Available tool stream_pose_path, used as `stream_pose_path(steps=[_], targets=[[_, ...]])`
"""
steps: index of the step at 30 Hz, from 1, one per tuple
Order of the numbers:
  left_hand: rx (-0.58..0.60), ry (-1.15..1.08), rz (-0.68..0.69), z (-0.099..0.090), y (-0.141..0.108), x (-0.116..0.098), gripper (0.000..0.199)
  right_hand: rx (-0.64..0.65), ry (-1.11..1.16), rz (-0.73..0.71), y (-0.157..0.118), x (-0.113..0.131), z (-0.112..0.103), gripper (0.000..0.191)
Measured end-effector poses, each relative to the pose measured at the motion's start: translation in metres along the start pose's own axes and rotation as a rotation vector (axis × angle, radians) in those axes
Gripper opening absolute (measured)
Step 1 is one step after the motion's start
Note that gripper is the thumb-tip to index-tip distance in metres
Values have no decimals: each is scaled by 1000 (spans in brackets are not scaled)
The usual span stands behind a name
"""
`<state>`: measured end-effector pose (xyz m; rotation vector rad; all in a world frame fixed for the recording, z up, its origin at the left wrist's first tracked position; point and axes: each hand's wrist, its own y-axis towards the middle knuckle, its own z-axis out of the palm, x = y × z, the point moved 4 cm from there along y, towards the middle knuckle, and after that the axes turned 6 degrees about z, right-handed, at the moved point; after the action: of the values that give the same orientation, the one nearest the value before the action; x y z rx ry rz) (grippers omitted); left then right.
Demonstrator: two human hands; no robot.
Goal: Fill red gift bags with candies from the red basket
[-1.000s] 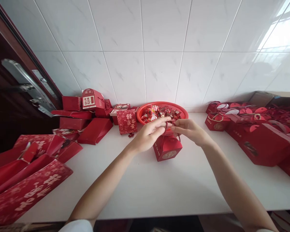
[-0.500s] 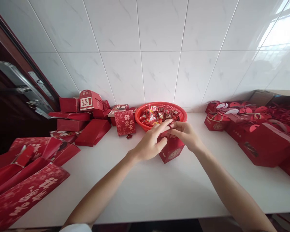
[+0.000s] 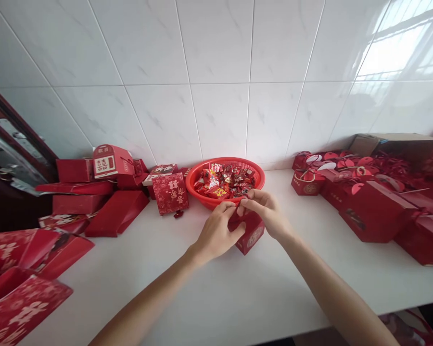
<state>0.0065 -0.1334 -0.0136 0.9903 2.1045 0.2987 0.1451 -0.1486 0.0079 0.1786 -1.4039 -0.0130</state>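
Both hands at work here, meeting over the small red box [image 3: 251, 236], which stands on the white worktop [image 3: 223, 298] right in front of the red basket [image 3: 190, 185]. The right hand [image 3: 269, 211] has thumb and forefinger pinching a dark red cord [image 3: 243, 200] at the top of the box. Opposite, the left hand [image 3: 216, 233] brings bent fingers up close to those fingertips, its thumb held apart in front of the box; whether it grips anything, I cannot tell. A gold round emblem shows on the box's side.

Behind, wrapped sweets [image 3: 216, 180] fill the basket. Just left of it, 1 patterned box [image 3: 171, 193] with white characters; farther left, a heap of red cartons [image 3: 117, 214]. Over on the right, a small handled box [image 3: 308, 182] sits before more red boxes.
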Motion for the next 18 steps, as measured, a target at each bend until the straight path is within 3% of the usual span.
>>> stream_pose_path(steps=[5,8,10,13,18], targets=[[45,-40,-11,10,-2,6,18,-2,-39,13,0,-6,-1,35],[14,-166,11,13,-5,8,46,-79,-77,-19,-2,1,-15,36],[-83,-268,21,15,-11,11,58,-172,-77,-60,-5,12,-34,35],[-192,-351,24,24,-20,19,43,-350,-65,-145,-13,32,-71,34],[-81,-400,-30,53,-30,36,26,-607,-99,-203,-20,49,-142,36]])
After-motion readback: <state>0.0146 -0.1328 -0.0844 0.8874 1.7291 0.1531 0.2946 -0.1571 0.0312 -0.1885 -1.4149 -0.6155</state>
